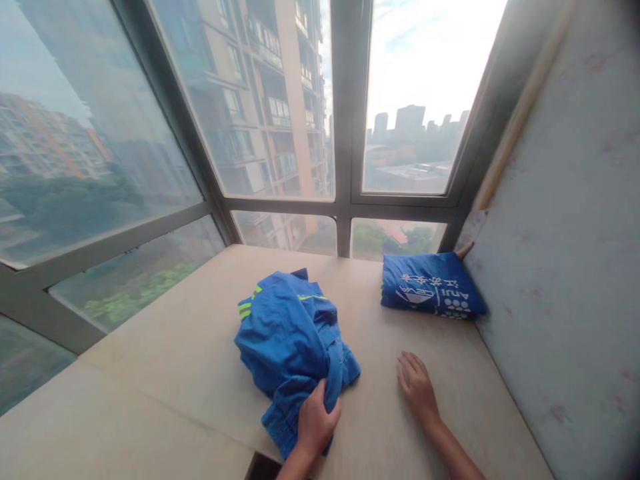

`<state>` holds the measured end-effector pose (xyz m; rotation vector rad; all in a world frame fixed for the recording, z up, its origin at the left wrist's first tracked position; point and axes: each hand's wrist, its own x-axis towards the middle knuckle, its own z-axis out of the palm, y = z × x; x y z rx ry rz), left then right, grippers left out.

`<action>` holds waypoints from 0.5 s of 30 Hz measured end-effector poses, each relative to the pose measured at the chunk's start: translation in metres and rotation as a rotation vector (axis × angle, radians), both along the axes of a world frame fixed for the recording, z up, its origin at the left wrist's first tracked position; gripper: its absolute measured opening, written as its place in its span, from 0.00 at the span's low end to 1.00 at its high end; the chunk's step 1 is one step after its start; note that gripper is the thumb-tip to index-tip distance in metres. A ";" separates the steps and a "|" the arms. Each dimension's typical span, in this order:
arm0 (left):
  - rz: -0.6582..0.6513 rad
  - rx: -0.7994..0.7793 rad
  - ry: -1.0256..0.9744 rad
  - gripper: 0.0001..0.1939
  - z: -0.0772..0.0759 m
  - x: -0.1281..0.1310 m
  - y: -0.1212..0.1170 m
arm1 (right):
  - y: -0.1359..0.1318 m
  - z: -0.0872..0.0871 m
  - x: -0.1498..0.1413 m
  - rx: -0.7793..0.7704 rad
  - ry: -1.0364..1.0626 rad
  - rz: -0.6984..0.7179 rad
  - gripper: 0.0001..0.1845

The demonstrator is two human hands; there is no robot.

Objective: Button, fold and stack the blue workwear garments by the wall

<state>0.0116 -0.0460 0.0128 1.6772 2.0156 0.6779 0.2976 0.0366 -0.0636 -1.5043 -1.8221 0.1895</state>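
right: the folded garment looks finished; centre: the rumpled garment, not yet folded, is gripped by the left hand's fingers; the right hand, fingers together, holds nothing.

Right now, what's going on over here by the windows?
A person's left hand grips a crumpled blue garment with yellow-green stripes, lying on a pale surface. The right hand, apart from it, is open and holds nothing. Farther off, near the wall, lies a folded blue cloth with white lettering.
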 end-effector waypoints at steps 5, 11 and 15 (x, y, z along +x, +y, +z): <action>-0.150 -0.082 -0.228 0.32 -0.006 0.055 -0.025 | -0.031 0.009 -0.003 -0.102 0.284 -0.051 0.28; -0.212 -0.157 -0.627 0.32 0.020 0.077 -0.028 | -0.051 0.030 -0.006 -0.179 0.452 -0.065 0.32; -0.067 -0.014 -0.663 0.31 0.084 0.039 -0.001 | -0.051 0.037 -0.008 -0.183 0.405 -0.088 0.32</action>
